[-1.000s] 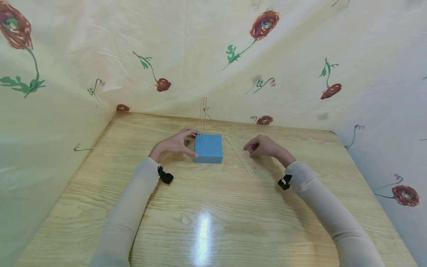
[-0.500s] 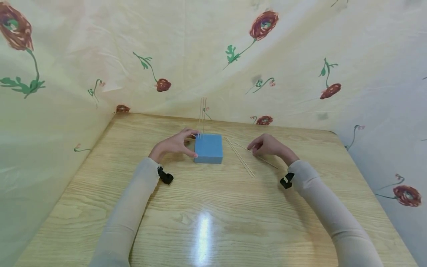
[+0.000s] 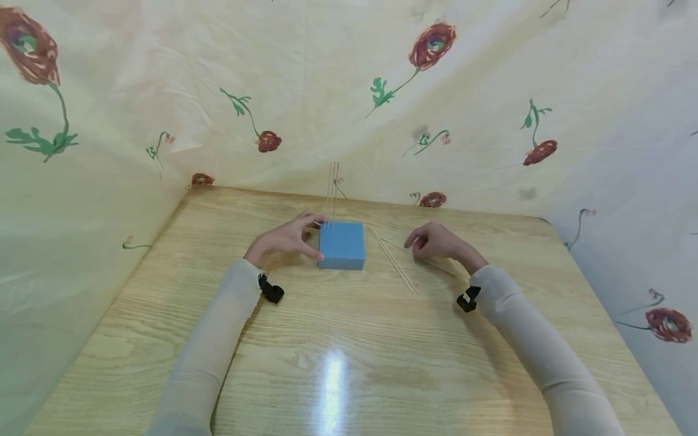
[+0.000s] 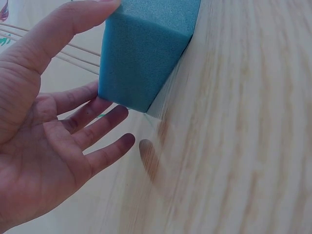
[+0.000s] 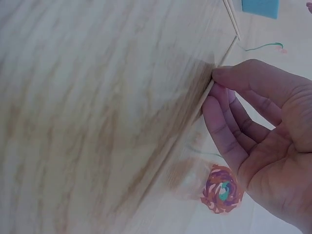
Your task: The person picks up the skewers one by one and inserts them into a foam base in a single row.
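Note:
A blue foam block [image 3: 342, 245] lies flat on the table. Several thin wooden skewers [image 3: 334, 192] stand upright in its back left corner. My left hand [image 3: 283, 238] holds the block by its left side, thumb at the front corner and fingertips at the back; in the left wrist view the thumb presses the foam [image 4: 141, 63] and the lower fingers are spread. To the right of the block, my right hand [image 3: 440, 241] pinches a skewer [image 3: 397, 246] between thumb and fingers, low over the table. The right wrist view shows this skewer [image 5: 226, 52] running past the thumb tip.
Two loose skewers [image 3: 394, 260] lie slantwise on the wooden table [image 3: 272, 363] between the block and my right hand. A flower-printed cloth [image 3: 338, 91] hangs behind the table and along both sides. Each wrist wears a black camera strap [image 3: 271, 289].
My right hand has shifted slightly right with the skewer, whose rear end now extends toward the wrist. The left hand stays on the block. The head view has tipped up a little.

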`<state>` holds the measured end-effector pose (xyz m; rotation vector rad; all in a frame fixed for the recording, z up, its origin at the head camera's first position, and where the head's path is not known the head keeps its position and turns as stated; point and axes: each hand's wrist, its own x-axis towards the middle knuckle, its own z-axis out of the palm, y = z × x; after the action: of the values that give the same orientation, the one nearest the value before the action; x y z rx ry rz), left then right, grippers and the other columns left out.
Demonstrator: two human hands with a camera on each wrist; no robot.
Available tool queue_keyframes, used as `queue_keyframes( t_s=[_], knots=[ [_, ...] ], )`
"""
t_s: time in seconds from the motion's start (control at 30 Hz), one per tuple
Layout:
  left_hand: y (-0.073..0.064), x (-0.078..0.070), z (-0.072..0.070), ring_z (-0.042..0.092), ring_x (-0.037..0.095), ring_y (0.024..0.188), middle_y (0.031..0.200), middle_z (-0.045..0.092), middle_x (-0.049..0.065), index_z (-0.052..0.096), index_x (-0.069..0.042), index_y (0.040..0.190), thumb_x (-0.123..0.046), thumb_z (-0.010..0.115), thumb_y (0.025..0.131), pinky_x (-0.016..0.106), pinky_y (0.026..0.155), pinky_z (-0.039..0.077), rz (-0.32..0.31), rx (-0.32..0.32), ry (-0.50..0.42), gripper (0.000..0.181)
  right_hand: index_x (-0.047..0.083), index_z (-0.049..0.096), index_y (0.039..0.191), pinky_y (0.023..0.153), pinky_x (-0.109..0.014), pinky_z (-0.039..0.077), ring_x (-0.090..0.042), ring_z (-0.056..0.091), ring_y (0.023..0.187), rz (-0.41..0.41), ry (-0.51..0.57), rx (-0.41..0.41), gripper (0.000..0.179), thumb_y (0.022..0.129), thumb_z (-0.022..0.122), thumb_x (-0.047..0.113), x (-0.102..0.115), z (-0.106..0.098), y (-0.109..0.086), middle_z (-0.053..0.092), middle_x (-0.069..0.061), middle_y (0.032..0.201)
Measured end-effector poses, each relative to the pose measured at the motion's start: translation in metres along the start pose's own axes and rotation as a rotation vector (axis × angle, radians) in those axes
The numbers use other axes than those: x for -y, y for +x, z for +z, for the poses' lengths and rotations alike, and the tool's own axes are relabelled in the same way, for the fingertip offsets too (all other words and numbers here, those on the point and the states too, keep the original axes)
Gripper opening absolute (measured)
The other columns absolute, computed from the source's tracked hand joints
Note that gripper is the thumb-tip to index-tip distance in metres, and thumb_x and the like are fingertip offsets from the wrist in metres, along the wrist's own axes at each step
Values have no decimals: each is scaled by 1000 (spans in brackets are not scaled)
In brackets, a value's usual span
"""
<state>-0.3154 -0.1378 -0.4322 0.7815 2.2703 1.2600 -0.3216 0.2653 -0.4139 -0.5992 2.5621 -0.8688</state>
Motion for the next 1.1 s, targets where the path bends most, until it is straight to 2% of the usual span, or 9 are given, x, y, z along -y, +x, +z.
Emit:
queue_keyframes(
  t_s=[0.27, 0.47, 0.63, 0.77, 0.87, 1.1],
  knots=[
    [1, 1, 0, 20, 36, 153, 164, 20, 12, 30, -12, 161, -18, 84, 86, 61, 121, 25, -8, -1, 7, 92, -4, 77, 102, 64, -23, 48, -13, 59, 72, -1, -14, 1, 23, 82, 67, -9, 4, 0, -1, 73, -12, 83],
    [0, 2, 0, 21, 36, 153, 163, 22, 12, 31, -12, 160, -17, 85, 85, 60, 121, 25, -4, -3, 5, 93, -2, 80, 98, 67, -24, 51, -12, 63, 74, 29, -42, -27, 17, 83, 72, -3, 6, -2, 0, 77, -12, 88],
    [1, 1, 0, 21, 36, 152, 163, 22, 12, 31, -12, 160, -16, 84, 85, 61, 121, 26, 2, -2, -2, 92, -3, 80, 102, 69, -24, 52, -15, 65, 78, 37, -65, -102, 18, 86, 71, -2, 9, -5, -1, 77, -17, 94],
    [0, 0, -1, 21, 35, 152, 163, 21, 11, 31, -14, 161, -18, 85, 85, 61, 121, 25, -9, -4, -1, 93, -5, 78, 105, 65, -22, 47, -14, 59, 75, 19, -54, -179, 22, 86, 68, -4, 16, -8, -1, 76, -17, 93],
    [0, 0, -1, 21, 35, 152, 163, 22, 11, 30, -14, 161, -19, 85, 85, 61, 121, 25, -16, -4, 1, 93, -5, 77, 108, 64, -21, 45, -12, 56, 73, -3, -25, -229, 23, 88, 66, -2, 21, -9, 0, 76, -19, 96],
    [-1, -1, -1, 21, 34, 152, 164, 20, 10, 30, -15, 161, -21, 84, 86, 61, 120, 26, -22, 1, 0, 93, -6, 76, 109, 67, -17, 50, -8, 61, 79, -82, 101, -322, 21, 92, 66, 0, 40, -12, 1, 73, -23, 100]
  ],
)
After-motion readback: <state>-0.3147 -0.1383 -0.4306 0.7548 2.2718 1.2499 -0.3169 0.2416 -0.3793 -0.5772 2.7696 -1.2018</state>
